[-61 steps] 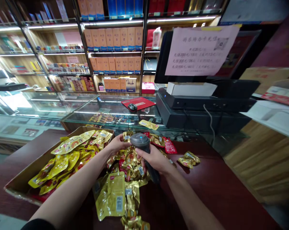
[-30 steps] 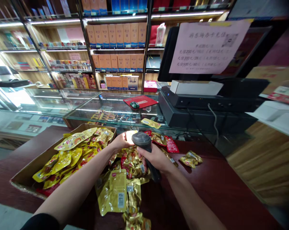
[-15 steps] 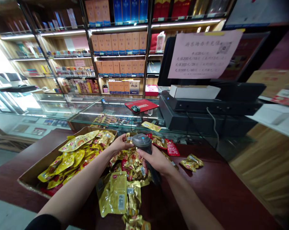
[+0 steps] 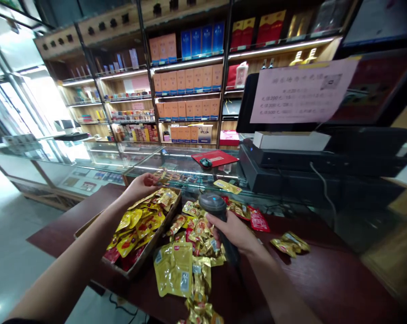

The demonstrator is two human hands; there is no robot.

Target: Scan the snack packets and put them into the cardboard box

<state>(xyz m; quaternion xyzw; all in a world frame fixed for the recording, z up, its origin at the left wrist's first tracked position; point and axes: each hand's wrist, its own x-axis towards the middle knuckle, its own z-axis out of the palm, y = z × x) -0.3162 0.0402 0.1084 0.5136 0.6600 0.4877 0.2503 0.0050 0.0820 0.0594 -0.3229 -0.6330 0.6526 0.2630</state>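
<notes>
My right hand (image 4: pixel 235 229) is wrapped round the handle of a dark barcode scanner (image 4: pixel 212 202), whose head points away over a pile of gold snack packets (image 4: pixel 201 231). My left hand (image 4: pixel 140 186) is closed on a small gold packet (image 4: pixel 161 174) above the far edge of a cardboard box (image 4: pixel 156 243). Yellow and gold packets (image 4: pixel 136 225) fill that box. A large flat gold pouch (image 4: pixel 173 270) lies at the near side of the pile.
Red packets (image 4: pixel 258 219) and a gold packet (image 4: pixel 290 244) lie right on the dark table (image 4: pixel 301 288). Behind stand a glass counter (image 4: pixel 186 157) with a red mat (image 4: pixel 220 157), a monitor bearing a paper sign (image 4: pixel 297 94), and stocked shelves (image 4: pixel 190 94).
My left hand has moved left from beside the scanner to above the box's far edge. My right hand still holds the scanner. The view has shifted, showing more at the left.
</notes>
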